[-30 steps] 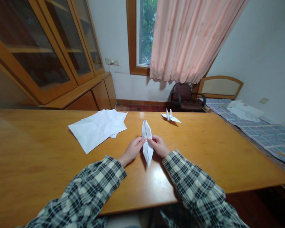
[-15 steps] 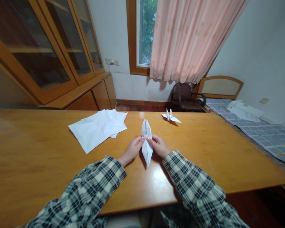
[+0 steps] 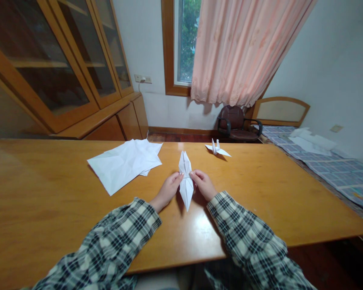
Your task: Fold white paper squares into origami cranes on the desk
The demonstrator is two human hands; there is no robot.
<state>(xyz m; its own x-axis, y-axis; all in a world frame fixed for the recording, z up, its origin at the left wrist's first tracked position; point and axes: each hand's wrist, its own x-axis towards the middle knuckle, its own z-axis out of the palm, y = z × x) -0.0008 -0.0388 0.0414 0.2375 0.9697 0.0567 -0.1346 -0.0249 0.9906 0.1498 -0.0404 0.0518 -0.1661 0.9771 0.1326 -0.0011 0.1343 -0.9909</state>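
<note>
A long white folded paper shape (image 3: 186, 181), pointed at both ends, is held just above the wooden table (image 3: 48, 201). My left hand (image 3: 168, 189) pinches its left side at the middle. My right hand (image 3: 202, 184) pinches its right side, fingertips nearly meeting the left ones. Both arms wear black-and-white plaid sleeves. A finished white paper crane (image 3: 217, 148) stands on the table beyond my right hand. A loose pile of white paper sheets (image 3: 125, 163) lies to the left of my hands.
A glass-fronted wooden cabinet (image 3: 57, 68) stands at the left. A dark office chair (image 3: 236, 123) sits past the table under a pink curtain (image 3: 242, 48). A bed with a blue patterned cover (image 3: 329, 165) runs along the right side.
The folded paper has shifted slightly left and away from me, and my fingertips have moved with it. Nothing else has moved.
</note>
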